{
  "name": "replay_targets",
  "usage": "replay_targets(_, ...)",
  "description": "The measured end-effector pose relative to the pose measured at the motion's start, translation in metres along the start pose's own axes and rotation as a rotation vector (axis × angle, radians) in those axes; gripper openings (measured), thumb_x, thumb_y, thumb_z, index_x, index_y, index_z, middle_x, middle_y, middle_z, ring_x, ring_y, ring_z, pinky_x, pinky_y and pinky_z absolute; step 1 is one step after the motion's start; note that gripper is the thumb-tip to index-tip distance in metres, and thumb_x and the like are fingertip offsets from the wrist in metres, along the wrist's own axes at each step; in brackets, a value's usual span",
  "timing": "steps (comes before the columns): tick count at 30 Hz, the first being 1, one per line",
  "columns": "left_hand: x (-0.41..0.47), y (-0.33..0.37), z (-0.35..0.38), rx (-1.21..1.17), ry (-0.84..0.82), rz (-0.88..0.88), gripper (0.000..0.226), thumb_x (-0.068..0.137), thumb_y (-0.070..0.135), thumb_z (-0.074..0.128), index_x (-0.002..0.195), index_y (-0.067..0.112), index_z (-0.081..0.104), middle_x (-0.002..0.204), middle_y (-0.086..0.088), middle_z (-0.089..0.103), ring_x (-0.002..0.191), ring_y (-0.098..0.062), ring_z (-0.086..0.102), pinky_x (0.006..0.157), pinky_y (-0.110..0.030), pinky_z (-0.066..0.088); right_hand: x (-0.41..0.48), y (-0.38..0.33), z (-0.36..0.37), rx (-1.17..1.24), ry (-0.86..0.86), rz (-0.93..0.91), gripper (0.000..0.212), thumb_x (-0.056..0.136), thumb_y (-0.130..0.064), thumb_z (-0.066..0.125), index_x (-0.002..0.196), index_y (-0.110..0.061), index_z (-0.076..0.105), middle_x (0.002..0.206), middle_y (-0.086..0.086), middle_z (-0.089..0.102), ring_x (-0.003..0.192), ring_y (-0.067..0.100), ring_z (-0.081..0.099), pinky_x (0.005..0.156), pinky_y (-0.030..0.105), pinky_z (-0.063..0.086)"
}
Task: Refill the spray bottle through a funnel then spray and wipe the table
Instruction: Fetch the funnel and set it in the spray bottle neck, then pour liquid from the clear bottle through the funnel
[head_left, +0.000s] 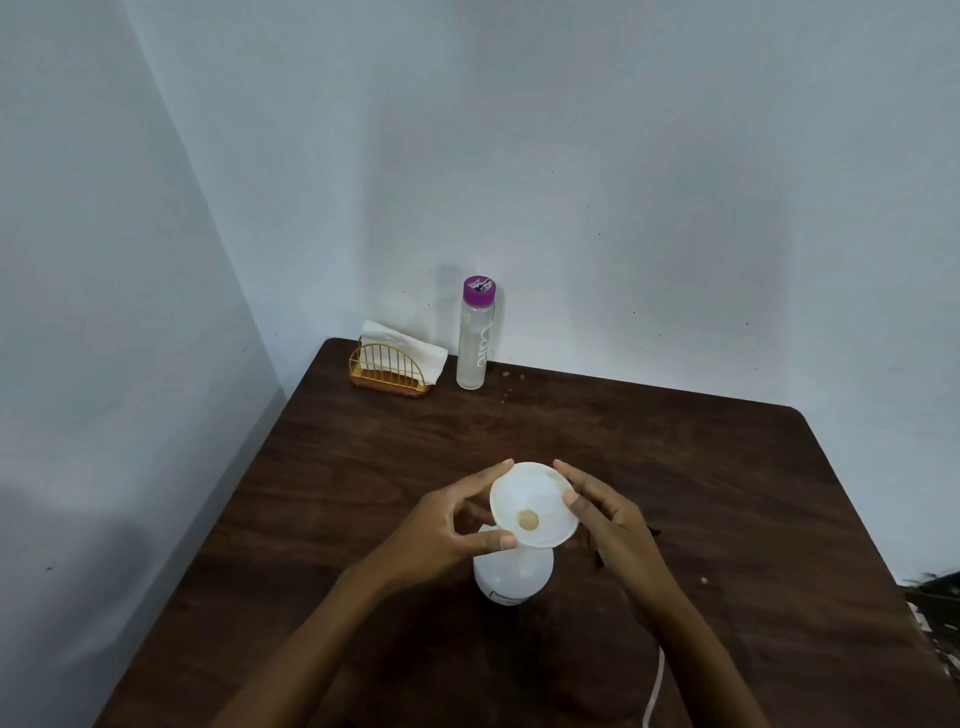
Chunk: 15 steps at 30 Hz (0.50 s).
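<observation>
A white funnel (532, 503) sits in the neck of a white translucent spray bottle (511, 574) near the middle of the dark wooden table (727, 493). My left hand (452, 530) pinches the funnel's rim on its left side. On the opposite side, the fingertips of my right hand (605, 512) touch the rim. A tall clear bottle with a purple cap (475, 335) stands upright at the table's back edge, apart from both hands. White tissues (402, 345) stick up from a gold wire holder (389, 371) to its left.
Pale walls meet in a corner behind the table's back left. A white cord (655, 688) lies on the table near its front edge. Something dark (935, 597) shows past the table's right edge. A few small specks lie on the wood.
</observation>
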<state>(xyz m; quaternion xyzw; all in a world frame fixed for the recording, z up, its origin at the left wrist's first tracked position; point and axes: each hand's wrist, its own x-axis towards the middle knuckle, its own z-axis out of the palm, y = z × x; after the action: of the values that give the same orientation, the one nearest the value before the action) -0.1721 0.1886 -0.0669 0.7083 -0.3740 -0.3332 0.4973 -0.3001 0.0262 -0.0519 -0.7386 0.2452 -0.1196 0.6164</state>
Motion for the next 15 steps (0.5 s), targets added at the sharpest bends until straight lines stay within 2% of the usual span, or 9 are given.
replay_targets(3, 0.001, 0.000, -0.004, -0.044, 0.010, -0.020, 0.064, 0.076, 0.052, 0.065, 0.129, 0.057, 0.030, 0.122, 0.024, 0.054, 0.111, -0.004, 0.056, 0.088, -0.016, 0.047, 0.002, -0.004, -0.002, -0.015, 0.050, 0.012, 0.030, 0.095, -0.026, 0.043, 0.123, -0.027, 0.055, 0.118, -0.010, 0.058, 0.109, 0.003, 0.053, 0.092, 0.026, 0.047)
replay_targets(6, 0.008, 0.001, -0.013, -0.072, 0.073, -0.029, 0.056, 0.083, 0.055, 0.054, 0.135, 0.044, 0.035, 0.116, 0.012, 0.061, 0.109, -0.005, 0.058, 0.086, -0.015, 0.047, 0.015, -0.013, -0.010, -0.052, 0.084, -0.012, 0.027, 0.095, -0.024, 0.044, 0.116, -0.019, 0.061, 0.108, 0.000, 0.066, 0.099, 0.011, 0.061, 0.082, 0.026, 0.051)
replay_targets(10, 0.031, 0.006, -0.034, 0.005, 0.168, -0.045, 0.043, 0.091, 0.040, 0.050, 0.133, 0.033, 0.043, 0.112, 0.008, 0.063, 0.104, -0.009, 0.061, 0.090, -0.023, 0.048, 0.056, -0.036, -0.017, -0.097, 0.071, -0.040, 0.016, 0.090, -0.013, 0.054, 0.098, -0.019, 0.067, 0.098, -0.001, 0.069, 0.093, 0.010, 0.062, 0.076, 0.018, 0.047)
replay_targets(15, 0.073, 0.008, -0.063, 0.075, 0.277, -0.083, 0.037, 0.092, 0.027, 0.054, 0.129, 0.023, 0.051, 0.106, 0.003, 0.065, 0.100, -0.010, 0.061, 0.094, -0.028, 0.049, 0.142, -0.051, 0.001, -0.174, 0.034, -0.043, 0.016, 0.085, -0.008, 0.060, 0.100, -0.009, 0.067, 0.096, 0.005, 0.068, 0.089, 0.016, 0.063, 0.073, 0.019, 0.047)
